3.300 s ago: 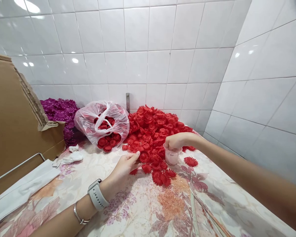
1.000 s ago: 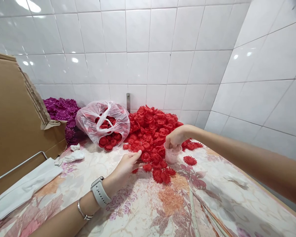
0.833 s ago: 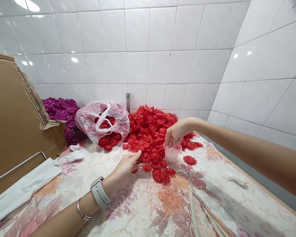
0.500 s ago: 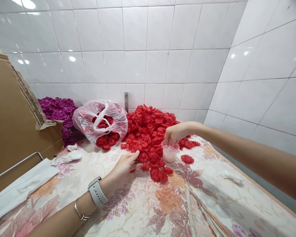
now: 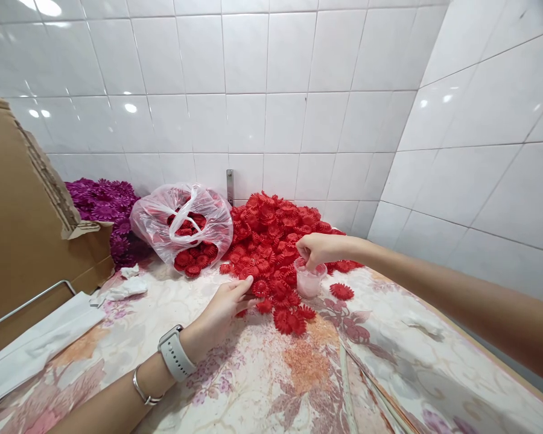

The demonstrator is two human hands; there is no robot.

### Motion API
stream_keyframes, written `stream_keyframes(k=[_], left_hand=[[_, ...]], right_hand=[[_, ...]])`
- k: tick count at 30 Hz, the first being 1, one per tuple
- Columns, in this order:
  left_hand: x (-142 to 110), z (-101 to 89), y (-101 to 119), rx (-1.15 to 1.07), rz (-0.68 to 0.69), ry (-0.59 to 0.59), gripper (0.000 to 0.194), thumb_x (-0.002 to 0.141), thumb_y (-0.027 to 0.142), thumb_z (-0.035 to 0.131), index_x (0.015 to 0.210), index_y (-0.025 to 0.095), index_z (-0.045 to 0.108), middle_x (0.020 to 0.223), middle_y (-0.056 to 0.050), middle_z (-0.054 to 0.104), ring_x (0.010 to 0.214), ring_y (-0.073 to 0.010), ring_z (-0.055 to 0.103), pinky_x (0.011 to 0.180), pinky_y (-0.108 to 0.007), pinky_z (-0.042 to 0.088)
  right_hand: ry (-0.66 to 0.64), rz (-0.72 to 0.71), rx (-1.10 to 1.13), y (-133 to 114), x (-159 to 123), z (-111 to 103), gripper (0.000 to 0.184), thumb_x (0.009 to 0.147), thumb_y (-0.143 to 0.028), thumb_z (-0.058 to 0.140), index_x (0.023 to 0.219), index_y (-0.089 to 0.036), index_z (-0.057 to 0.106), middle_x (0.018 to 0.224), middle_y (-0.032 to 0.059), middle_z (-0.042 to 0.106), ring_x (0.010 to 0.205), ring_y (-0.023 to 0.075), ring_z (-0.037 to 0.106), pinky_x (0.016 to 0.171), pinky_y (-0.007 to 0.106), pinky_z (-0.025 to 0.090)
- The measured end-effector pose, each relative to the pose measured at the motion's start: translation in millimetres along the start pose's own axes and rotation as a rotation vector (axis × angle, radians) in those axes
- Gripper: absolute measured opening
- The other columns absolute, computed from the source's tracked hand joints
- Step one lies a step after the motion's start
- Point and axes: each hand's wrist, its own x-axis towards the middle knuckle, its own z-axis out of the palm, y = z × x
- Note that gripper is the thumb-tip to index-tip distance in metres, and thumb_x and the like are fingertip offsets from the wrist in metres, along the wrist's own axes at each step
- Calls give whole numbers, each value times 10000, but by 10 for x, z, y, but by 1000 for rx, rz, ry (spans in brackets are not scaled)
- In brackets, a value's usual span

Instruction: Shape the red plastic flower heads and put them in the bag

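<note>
My left hand (image 5: 221, 307), with a watch on its wrist, reaches in from the lower left. A red fabric flower (image 5: 260, 289) sits between its thumb and fingers, at the front edge of a heap of red flowers (image 5: 276, 226). My right hand (image 5: 315, 248) is over a small clear plastic cup (image 5: 309, 286) with pinkish-white contents. Its fingers are curled, and a fingertip points down inside the cup's rim. Whatever these fingers may hold is hidden. The cup stands upright against the heap's right front, and one loose red flower (image 5: 341, 292) lies right of it.
A tied clear plastic bag (image 5: 154, 211) of red flowers stands left of the heap, purple flowers (image 5: 102, 202) behind it. A cardboard box (image 5: 27, 205) fills the left. Thin strips (image 5: 371, 383) lie on the floral-covered table (image 5: 244, 386). Tiled walls (image 5: 244, 120) close the back and right.
My right hand lifted a little with its fingers hanging into the cup, then sank and curled over it again. My left hand has kept its place at the flower. The view has shifted slightly.
</note>
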Motion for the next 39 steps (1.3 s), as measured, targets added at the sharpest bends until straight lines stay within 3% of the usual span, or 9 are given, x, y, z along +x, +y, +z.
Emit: stream_keyframes(k=[6, 15, 21, 27, 31, 35, 39], left_hand=[[18, -10, -3, -27, 44, -44, 329, 650, 445, 707, 714, 124, 676, 784, -78, 718, 755, -169, 650, 789, -263, 473], [21, -23, -13, -36, 31, -23, 295, 662, 420, 706, 686, 130, 659, 715, -30, 700, 713, -137, 633, 749, -236, 480], [-25, 27, 27, -15, -7, 9, 242, 748, 365, 641, 724, 126, 667, 730, -55, 717, 685, -132, 646, 683, -210, 472], [-61, 60, 60, 2, -34, 40, 257, 759, 377, 630, 687, 132, 657, 718, -56, 721, 656, -133, 648, 657, -215, 468], [-53, 53, 52, 8, -35, 32, 269, 758, 387, 626, 690, 128, 660, 718, -61, 721, 666, -141, 653, 649, -215, 465], [-43, 43, 35, 13, -7, 2, 290, 739, 406, 636, 712, 118, 664, 740, -71, 719, 694, -154, 655, 688, -229, 466], [-70, 56, 36, 16, 22, -49, 319, 700, 431, 662, 733, 114, 660, 778, -83, 712, 731, -182, 655, 713, -260, 466]], right_hand=[[-3, -11, 1, 16, 12, 6, 261, 873, -286, 528, 1100, -158, 544, 1094, 60, 585, 899, 192, 600, 754, 384, 509], [35, 14, 48, -26, -54, 35, 251, 873, -284, 529, 1088, -155, 550, 1073, 56, 593, 877, 186, 606, 737, 372, 515], [163, 50, 78, -121, -105, 53, 265, 877, -285, 521, 1113, -167, 537, 1119, 64, 572, 915, 196, 593, 763, 385, 506], [91, 92, 140, -243, -148, 110, 250, 878, -281, 522, 1098, -164, 546, 1096, 62, 586, 892, 185, 601, 750, 376, 512], [157, 106, 193, -201, -132, 119, 253, 880, -284, 517, 1104, -169, 544, 1115, 65, 577, 909, 190, 595, 764, 380, 506], [230, 40, 297, -179, -166, 82, 181, 868, -263, 535, 1004, -152, 581, 996, 48, 616, 803, 157, 610, 687, 330, 520], [393, -177, 474, -410, -259, 114, 75, 749, -99, 583, 786, -161, 601, 843, 19, 645, 792, 157, 607, 674, 259, 487]])
